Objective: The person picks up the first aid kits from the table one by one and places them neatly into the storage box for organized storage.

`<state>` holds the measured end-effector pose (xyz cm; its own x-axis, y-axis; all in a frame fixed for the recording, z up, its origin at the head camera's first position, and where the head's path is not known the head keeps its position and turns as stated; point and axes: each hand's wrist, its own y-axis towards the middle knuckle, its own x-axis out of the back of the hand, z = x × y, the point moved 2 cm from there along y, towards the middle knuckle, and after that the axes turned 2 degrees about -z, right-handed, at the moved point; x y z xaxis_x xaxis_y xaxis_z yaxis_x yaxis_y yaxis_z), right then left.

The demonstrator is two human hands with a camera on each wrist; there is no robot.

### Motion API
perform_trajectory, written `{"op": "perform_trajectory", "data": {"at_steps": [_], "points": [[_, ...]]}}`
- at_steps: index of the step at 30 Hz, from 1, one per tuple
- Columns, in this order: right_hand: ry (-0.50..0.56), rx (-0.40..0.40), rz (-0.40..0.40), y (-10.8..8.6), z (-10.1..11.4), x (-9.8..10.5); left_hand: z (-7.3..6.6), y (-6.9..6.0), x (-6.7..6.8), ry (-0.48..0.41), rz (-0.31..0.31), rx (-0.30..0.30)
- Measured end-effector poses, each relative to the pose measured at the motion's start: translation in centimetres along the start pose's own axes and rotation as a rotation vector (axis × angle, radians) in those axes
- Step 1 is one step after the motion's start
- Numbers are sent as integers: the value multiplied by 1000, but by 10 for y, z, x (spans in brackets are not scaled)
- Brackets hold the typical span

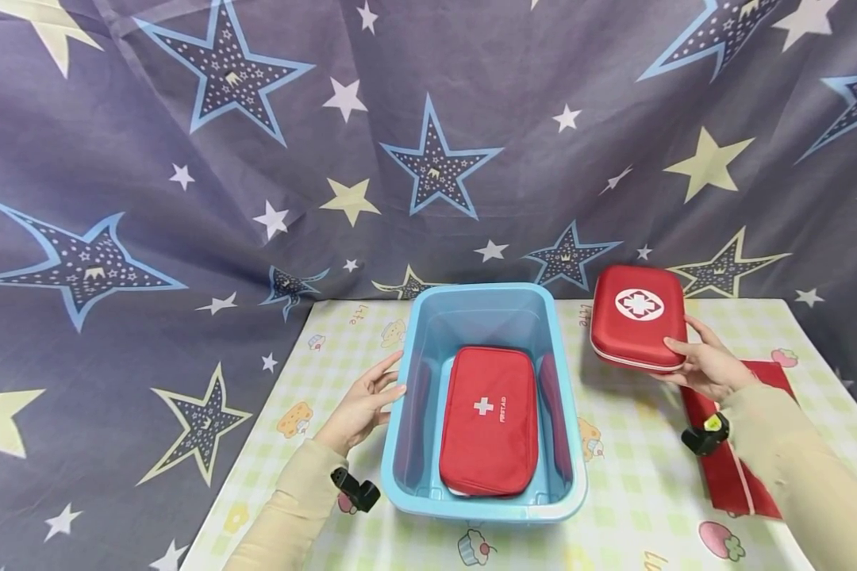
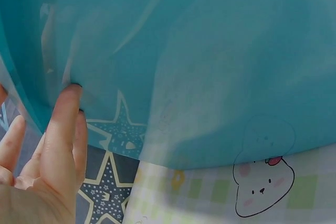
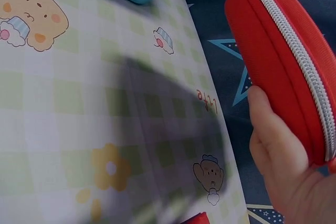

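A blue plastic bin (image 1: 484,511) stands on the table, and a soft red pouch (image 1: 489,420) with a white cross and "FIRST AID" lettering lies inside it. At the bin's left side is my left hand (image 1: 363,406), its fingertips touching the wall; the left wrist view shows fairly straight fingers (image 2: 65,124) against the blue plastic. My right hand (image 1: 710,365) grips a hard red first-aid case (image 1: 632,333) by its right edge, thumb on top. A silver zipper (image 3: 299,56) runs round the case, which is held above the table right of the bin.
A flat red item (image 1: 743,480) with a pale strip lies on the table under my right forearm, partly hidden. The checked tablecloth (image 1: 636,476) carries cartoon prints. A star-patterned curtain (image 1: 428,63) hangs behind the table and down its left side.
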<state>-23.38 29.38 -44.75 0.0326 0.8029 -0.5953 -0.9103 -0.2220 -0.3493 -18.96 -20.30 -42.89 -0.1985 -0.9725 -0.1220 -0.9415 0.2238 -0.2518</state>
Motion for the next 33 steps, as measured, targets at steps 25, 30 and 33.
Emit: {"op": "perform_trajectory", "data": {"at_steps": [25,30,33], "points": [[-44,-37,-13,-11,-9,-2,0,0,0,-9,7,-3],[-50,-42,-7,-14,-11,-3,0,-1,0,-13,26,-18],[-52,-38,-8,-15,-12,-5,0,-2,0,-13,29,-21]]}}
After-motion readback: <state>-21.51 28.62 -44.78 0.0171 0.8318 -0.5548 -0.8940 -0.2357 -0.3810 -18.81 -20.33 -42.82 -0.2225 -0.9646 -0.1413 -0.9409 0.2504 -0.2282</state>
